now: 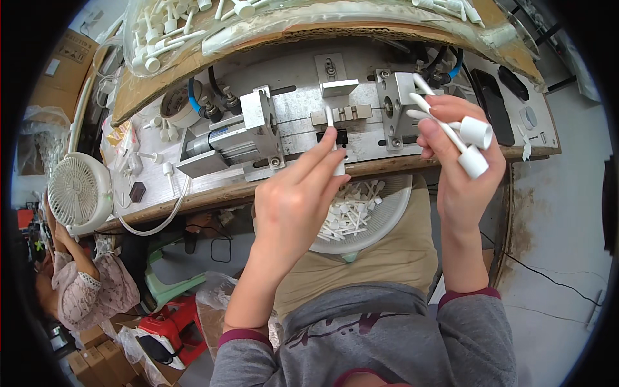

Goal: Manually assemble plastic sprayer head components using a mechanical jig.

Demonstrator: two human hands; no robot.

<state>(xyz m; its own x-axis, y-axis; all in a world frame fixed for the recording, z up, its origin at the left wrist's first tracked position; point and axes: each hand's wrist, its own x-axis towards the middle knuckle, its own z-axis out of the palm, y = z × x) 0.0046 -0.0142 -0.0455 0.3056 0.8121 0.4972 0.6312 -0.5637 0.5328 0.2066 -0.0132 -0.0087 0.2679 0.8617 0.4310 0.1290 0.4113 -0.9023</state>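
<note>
- Workpiece (pixel 329 117), white and slender-stemmed: it is lying at the notched metal block (pixel 359 113) in the middle of the bench, its stem pointing away from you and its near end showing at your fingers.
- Left hand (pixel 287 203): you are holding this workpiece in a narrow grip, index finger extending along it and thumb closing in from the near side.
- Right hand (pixel 465 164): you are gripping several white capped pieces (pixel 474 162) in a bunch, their stems pointing up and leftward, near the right bracket.
- Flanking metalwork: the left bracket (pixel 261 126), carrying a cylinder, and the right bracket (pixel 389 106) are standing either side of the block.
- Below the bench edge: a pale basket (pixel 401 209) is resting at your lap, holding many loose white parts (pixel 353 213).
- Periphery: a white fan (pixel 76 193) is standing at left, a dark phone (pixel 493 106) is lying at right, and more white pieces (pixel 171 26) are heaping on the cardboard (pixel 290 40) beyond.
</note>
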